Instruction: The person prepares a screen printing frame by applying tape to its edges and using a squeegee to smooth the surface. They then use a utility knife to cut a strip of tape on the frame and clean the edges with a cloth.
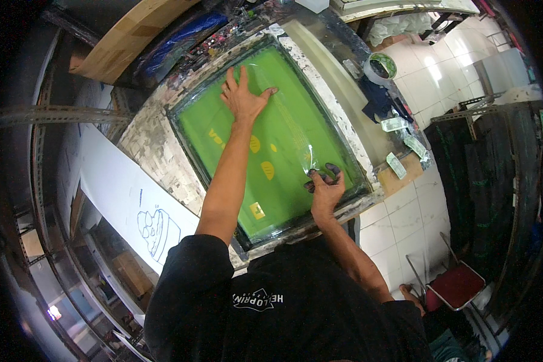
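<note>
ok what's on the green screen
A clear strip runs across the green screen to the right hand; the left hand is there too. Areas beneath both hands are hidden.

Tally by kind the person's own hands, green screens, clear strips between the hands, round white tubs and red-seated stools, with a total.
Left hand and right hand: 2
Green screen: 1
Clear strip: 1
Round white tub: 1
Red-seated stool: 1
Total: 6

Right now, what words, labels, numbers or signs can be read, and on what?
Black T-shirt: white chest lettering, upside down; wording withheld.
Green printing screen: yellow letter-like marks, too small to read.
Green-and-white slips: print too small.
No other legible text.
</note>
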Demonstrator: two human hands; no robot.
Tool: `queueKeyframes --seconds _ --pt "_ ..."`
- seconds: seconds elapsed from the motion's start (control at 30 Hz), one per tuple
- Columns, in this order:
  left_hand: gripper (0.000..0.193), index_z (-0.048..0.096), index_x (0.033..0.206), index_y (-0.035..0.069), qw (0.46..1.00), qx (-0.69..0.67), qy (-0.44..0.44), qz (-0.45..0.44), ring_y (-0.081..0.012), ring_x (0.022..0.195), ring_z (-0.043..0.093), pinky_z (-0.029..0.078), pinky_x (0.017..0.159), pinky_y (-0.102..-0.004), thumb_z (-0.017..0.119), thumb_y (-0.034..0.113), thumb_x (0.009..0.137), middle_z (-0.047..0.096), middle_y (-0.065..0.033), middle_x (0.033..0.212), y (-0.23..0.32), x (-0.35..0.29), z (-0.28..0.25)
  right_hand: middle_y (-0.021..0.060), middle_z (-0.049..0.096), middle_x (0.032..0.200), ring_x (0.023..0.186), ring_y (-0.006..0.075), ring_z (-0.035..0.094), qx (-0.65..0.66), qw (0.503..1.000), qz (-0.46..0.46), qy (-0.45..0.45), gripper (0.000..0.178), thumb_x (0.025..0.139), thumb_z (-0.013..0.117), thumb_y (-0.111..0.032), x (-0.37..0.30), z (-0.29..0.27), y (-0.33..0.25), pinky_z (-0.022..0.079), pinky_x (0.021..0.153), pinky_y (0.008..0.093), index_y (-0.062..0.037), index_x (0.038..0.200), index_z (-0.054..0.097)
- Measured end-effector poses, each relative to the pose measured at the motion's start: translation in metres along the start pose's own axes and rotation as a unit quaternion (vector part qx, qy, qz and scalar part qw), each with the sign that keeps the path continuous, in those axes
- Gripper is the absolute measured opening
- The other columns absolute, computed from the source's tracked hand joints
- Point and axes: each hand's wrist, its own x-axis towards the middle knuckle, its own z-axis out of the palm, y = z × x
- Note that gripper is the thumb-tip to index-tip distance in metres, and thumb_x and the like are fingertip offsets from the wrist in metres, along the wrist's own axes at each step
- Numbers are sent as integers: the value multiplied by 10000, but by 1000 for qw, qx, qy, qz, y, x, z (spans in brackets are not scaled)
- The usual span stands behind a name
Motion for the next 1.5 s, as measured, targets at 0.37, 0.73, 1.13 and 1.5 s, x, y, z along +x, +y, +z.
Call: queueKeyframes --seconds 0.37,0.73,1.13,1.5 --pt "1034 465 1420 144 1000 11 -22 19 -391 1231 370 282 976 -559 820 624 576 304 -152 1492 19 -42 -12 113 665 837 619 173 625 15 1000 -6 -9 391 795 693 57 2 -3 3 481 475 275 -43 1115 491" --pt "1065 386 1465 162 997 -2 -82 5 -400 1246 356 288 943 -508 863 487 570 260 -169 1516 43 -91 -34 115 625 846 653 192 617 42 999 -21 1 387 789 679 103 4 -1 4 541 519 331 -12 1106 489" --pt "1072 400 1450 143 997 -20 -70 -4 -382 1226 366 272 932 -510 868 505 556 279 -162 1501 52 -125 -37 125 646 832 692 194 631 90 995 -29 -44 386 795 683 90 6 -6 9 553 568 328 -25 1110 493" --pt "1108 385 1462 148 996 -3 -89 -28 -396 1240 359 265 952 -525 874 512 537 263 -164 1517 63 -144 -45 175 664 900 736 229 683 75 995 -24 -58 372 814 654 50 6 -5 7 556 571 313 -32 1114 449"
